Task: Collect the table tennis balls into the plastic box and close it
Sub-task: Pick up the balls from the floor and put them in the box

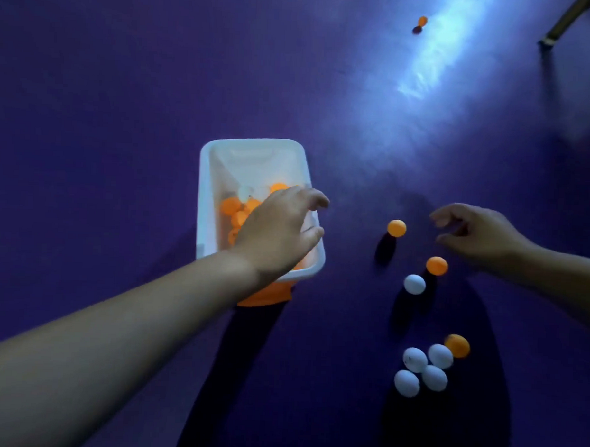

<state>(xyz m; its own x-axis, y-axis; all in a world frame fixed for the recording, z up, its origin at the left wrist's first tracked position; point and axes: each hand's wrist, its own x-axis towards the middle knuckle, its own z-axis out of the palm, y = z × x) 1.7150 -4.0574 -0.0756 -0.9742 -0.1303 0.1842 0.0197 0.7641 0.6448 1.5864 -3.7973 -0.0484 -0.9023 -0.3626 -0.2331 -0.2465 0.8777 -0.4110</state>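
Plastic box (206, 200): white, lidless, on purple floor (124, 100); orange and white balls inside; orange part (267, 297) showing under its near end. Left hand (280, 233): over the box's right rim, fingers loosely curled, holding nothing visible. Right hand (477, 233): above floor, fingers parted, empty, near an orange ball (397, 228). Loose balls right of box: second orange ball (436, 265); white ball (414, 284) just beside it; cluster of four white balls (424, 370) touching a third orange ball (458, 345); far orange ball (422, 21) well apart.
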